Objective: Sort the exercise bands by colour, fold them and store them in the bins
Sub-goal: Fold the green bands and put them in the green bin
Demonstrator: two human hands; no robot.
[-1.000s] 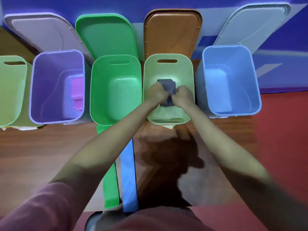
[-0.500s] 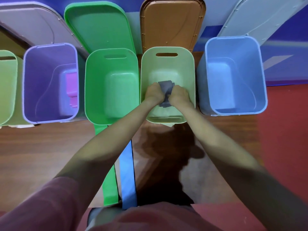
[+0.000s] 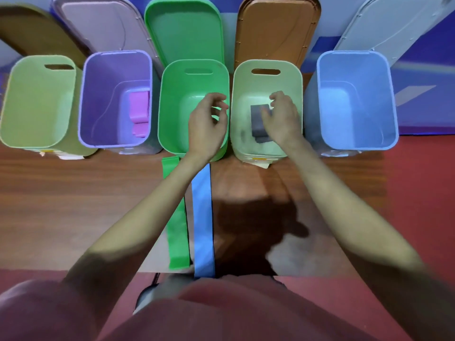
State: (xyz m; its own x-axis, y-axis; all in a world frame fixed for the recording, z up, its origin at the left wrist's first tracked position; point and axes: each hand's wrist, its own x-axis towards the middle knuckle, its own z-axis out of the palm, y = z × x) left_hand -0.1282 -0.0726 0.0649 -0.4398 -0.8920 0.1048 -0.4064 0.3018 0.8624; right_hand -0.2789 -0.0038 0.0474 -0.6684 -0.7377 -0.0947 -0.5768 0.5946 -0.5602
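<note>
A folded dark grey band (image 3: 259, 123) lies in the bottom of the pale green bin (image 3: 240, 104). My right hand (image 3: 282, 116) hovers over that bin with loose fingers, holding nothing. My left hand (image 3: 206, 124) hangs over the bright green bin (image 3: 172, 99), fingers loosely curled and empty. A long green band (image 3: 177, 232) and a long blue band (image 3: 203, 222) lie flat side by side on the wooden table, partly under my left forearm. Folded pink bands (image 3: 139, 113) sit in the purple bin (image 3: 98, 94).
A light blue bin (image 3: 386, 99) stands at the right and another pale green bin (image 3: 14, 99) at the far left. Lids lean on the wall behind: green (image 3: 183, 30), brown (image 3: 275, 30), grey (image 3: 394, 23). Red floor borders the table.
Both hands let go of the grey band, which now lies in the pale green bin. The hands rose and parted, the left moving over the green bin.
</note>
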